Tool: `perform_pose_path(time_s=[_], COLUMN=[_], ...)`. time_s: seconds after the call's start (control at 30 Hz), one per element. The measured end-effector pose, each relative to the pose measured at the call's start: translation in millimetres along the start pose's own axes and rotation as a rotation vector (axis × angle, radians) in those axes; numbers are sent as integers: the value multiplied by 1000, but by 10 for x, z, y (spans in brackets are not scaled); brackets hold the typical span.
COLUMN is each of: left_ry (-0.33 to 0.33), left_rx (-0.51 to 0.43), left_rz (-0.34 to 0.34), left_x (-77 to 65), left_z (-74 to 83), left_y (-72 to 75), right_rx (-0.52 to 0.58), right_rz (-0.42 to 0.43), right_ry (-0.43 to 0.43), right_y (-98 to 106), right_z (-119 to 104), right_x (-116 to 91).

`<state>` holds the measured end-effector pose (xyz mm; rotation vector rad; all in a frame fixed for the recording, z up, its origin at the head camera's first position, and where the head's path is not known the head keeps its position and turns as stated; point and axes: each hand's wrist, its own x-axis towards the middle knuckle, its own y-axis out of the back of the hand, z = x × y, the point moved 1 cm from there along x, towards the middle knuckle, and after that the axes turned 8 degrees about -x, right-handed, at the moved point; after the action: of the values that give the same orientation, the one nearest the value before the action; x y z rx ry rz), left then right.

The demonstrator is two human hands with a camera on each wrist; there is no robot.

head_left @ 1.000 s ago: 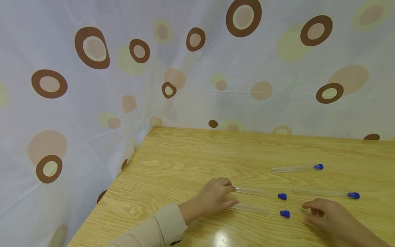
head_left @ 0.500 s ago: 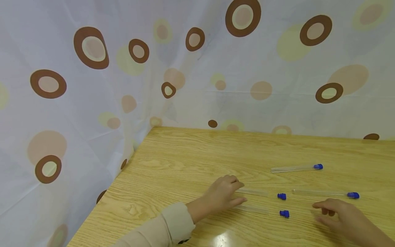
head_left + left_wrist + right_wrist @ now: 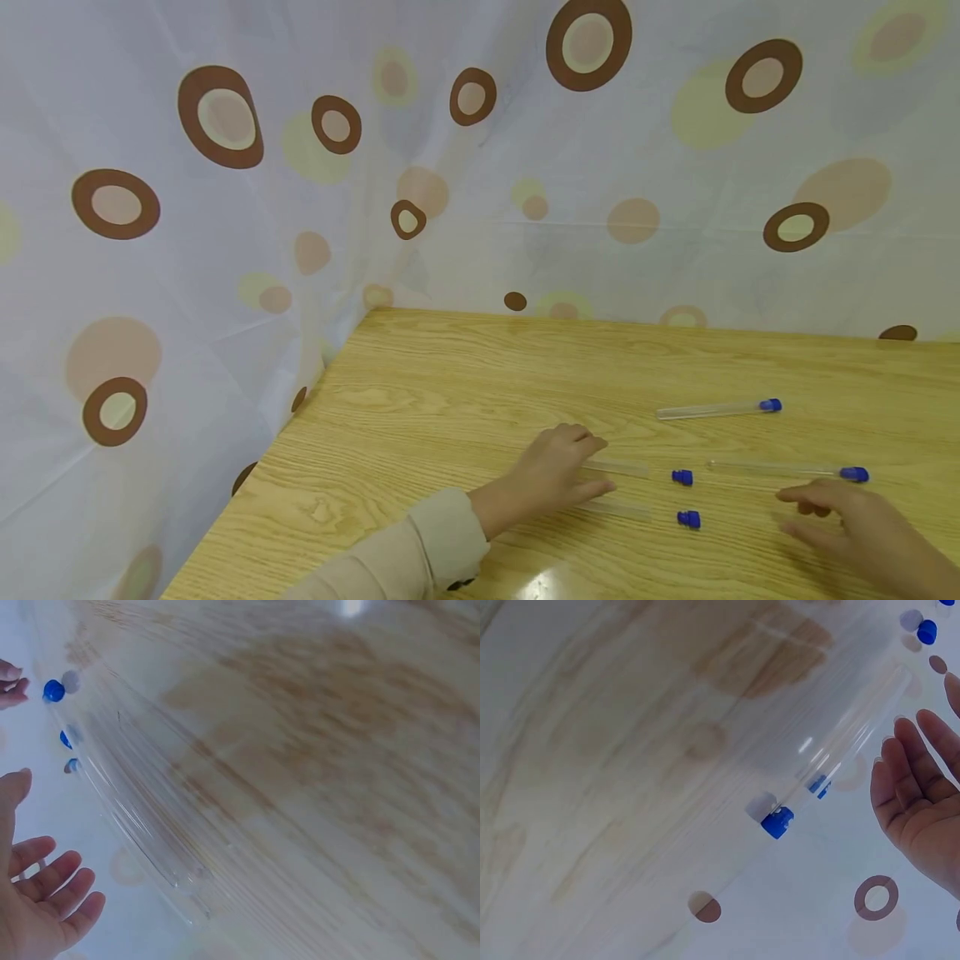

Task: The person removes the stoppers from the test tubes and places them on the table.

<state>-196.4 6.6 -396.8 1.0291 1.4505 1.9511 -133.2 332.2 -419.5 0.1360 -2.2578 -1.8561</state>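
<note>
My left hand [image 3: 558, 471] hovers over the left ends of two uncapped clear test tubes, the farther tube [image 3: 621, 468] and the nearer tube [image 3: 621, 509], partly hiding both. In the left wrist view its fingers are spread and loosely bent, holding nothing. Off the tubes' right ends lie two blue stoppers, one farther [image 3: 682, 477] and one nearer [image 3: 688, 519]. My right hand [image 3: 847, 517] is just in front of a stoppered tube [image 3: 787, 467], its fingers relaxed with nothing in them, as the right wrist view also shows.
Farther back on the wooden table [image 3: 450, 375] lies another tube with a blue stopper [image 3: 770, 406]. A white curtain with brown and pastel circles [image 3: 570, 183] rises along the table's back and left edges.
Both hands have drifted to the right, the left one along the two uncapped tubes and the right one away from the loose stoppers. Tubes and stoppers lie where they were.
</note>
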Motion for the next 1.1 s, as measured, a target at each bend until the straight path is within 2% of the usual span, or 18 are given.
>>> perform_pose_path(time_s=[0.27, 0.47, 0.87, 1.03, 1.1], left_ry=[51, 105, 122, 159, 174], left_rx=[-14, -44, -24, -66, -82], left_rz=[-49, -86, -98, -120, -126], left_x=[88, 174, 324, 401, 435], left_z=[66, 123, 224, 296, 326], left_y=[-25, -31, -74, -82, -89], right_rx=[-74, -83, -65, -54, -61], right_rz=[165, 263, 322, 371, 364], right_ry=[40, 82, 77, 82, 75], right_y=[31, 34, 75, 90, 87], right_z=[95, 176, 246, 268, 290], right_x=[-26, -47, -74, -81, -74])
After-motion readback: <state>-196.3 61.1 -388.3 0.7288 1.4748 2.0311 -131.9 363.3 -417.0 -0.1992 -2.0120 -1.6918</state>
